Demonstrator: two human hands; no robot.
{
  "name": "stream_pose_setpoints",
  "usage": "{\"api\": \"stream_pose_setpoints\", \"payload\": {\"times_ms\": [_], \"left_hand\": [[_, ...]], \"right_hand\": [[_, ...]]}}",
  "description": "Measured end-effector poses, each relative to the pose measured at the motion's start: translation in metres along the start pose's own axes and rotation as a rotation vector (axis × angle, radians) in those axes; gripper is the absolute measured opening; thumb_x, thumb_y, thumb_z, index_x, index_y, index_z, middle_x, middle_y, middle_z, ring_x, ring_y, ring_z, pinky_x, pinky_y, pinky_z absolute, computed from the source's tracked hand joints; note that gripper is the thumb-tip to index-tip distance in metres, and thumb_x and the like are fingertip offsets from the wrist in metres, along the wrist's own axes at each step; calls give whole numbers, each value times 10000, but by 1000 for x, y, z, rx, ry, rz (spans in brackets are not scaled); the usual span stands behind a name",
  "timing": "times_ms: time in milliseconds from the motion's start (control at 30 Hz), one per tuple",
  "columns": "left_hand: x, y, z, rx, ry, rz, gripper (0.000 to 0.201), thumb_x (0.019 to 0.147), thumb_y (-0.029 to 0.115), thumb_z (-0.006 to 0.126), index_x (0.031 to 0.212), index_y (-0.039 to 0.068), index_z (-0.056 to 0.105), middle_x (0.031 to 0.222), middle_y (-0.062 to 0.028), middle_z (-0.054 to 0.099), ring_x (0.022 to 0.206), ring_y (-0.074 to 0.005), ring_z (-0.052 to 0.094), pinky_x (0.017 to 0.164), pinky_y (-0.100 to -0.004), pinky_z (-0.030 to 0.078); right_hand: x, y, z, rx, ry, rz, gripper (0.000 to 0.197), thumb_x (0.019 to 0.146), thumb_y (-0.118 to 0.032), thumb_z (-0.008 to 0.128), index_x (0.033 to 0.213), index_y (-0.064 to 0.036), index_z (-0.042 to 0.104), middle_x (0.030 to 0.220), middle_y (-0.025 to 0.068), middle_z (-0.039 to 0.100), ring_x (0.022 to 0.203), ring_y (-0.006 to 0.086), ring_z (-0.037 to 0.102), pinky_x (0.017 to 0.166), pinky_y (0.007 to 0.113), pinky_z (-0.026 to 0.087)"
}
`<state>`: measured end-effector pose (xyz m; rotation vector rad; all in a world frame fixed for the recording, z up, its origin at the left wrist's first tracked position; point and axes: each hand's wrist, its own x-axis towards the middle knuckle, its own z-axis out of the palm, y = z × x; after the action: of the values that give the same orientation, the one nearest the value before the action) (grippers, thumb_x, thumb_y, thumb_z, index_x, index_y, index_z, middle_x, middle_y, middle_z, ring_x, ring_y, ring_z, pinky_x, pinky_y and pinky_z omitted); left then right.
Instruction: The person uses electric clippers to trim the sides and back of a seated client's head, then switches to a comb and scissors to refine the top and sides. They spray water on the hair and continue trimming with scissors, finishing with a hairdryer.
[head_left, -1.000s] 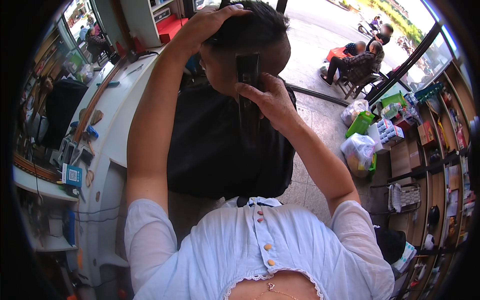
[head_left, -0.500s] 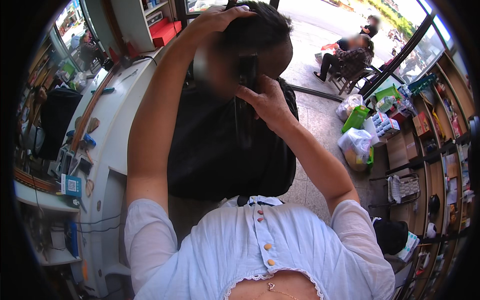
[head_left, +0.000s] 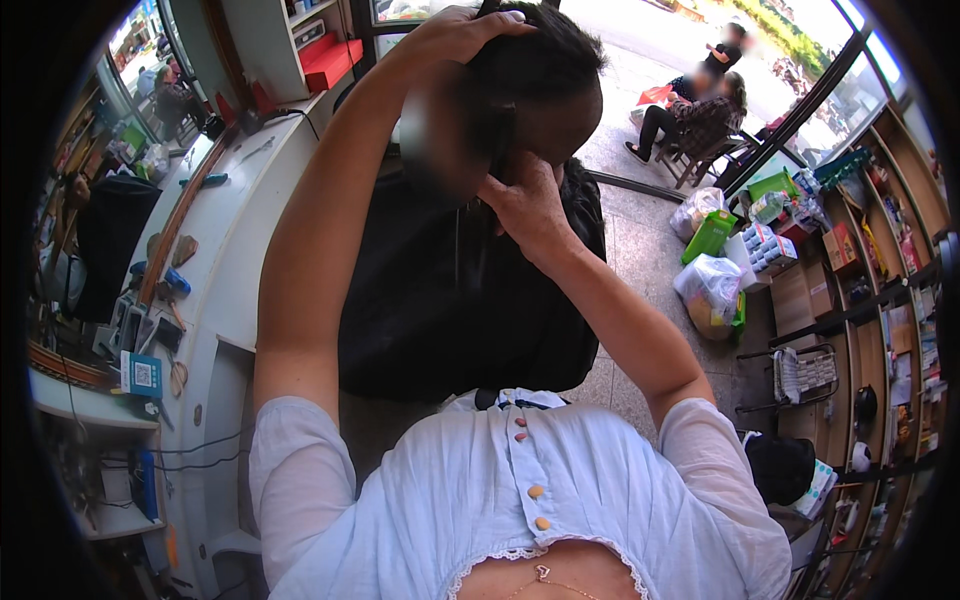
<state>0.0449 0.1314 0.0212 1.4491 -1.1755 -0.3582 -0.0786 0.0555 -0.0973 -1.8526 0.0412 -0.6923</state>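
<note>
A person sits in front of me under a black cape [head_left: 430, 300], the dark-haired head [head_left: 545, 50] tipped forward. My left hand [head_left: 455, 40] rests on top of the head, thumb stretched over the hair; the picture's top edge cuts off part of its fingers. Black hair clippers [head_left: 472, 250] are gripped in my right hand [head_left: 530, 205], held upright against the side of the head near the temple. Blur hides the clippers' upper end and where it meets the hair.
A white counter [head_left: 225, 240] with scissors [head_left: 178, 375] and small tools runs along the left below a mirror [head_left: 120, 210]. Filled plastic bags [head_left: 710, 290] and shelves [head_left: 870, 340] line the right, near a folding chair [head_left: 800, 375]. Beyond the doorway, people sit and stand outside.
The head has shifted slightly right, and my left hand has moved with it. My right hand and the clippers stay by the temple, having moved a little.
</note>
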Motion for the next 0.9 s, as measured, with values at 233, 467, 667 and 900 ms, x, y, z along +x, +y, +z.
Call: {"api": "stream_pose_setpoints", "payload": {"times_ms": [233,467,667,900], "left_hand": [[5,-4,-3,-20,23,-93,385,848,324,591,989,-30,636,891,-69,639,824,-133,587,741,-249,457],[1,-4,-8,81,57,-113,430,850,382,569,1017,-6,650,933,-111,640,868,-159,587,775,-263,456],[3,-8,-9,79,20,-74,385,869,350,550,1040,22,654,973,-79,645,895,-142,587,789,-253,456],[5,-14,-8,-52,16,-58,330,902,274,516,1065,14,640,987,-53,640,903,-126,583,802,-246,454]], "right_hand": [[-2,6,24,97,87,-25,371,759,-230,695,980,38,566,873,124,631,844,215,597,782,326,460],[4,17,36,-15,11,69,380,755,-215,702,996,35,545,858,135,616,808,228,595,735,333,456],[14,0,33,27,53,23,385,745,-205,704,999,34,541,854,136,607,803,228,588,727,333,455],[-9,15,27,52,28,2,383,765,-205,678,1038,26,539,917,137,605,854,210,579,755,325,454]]}}
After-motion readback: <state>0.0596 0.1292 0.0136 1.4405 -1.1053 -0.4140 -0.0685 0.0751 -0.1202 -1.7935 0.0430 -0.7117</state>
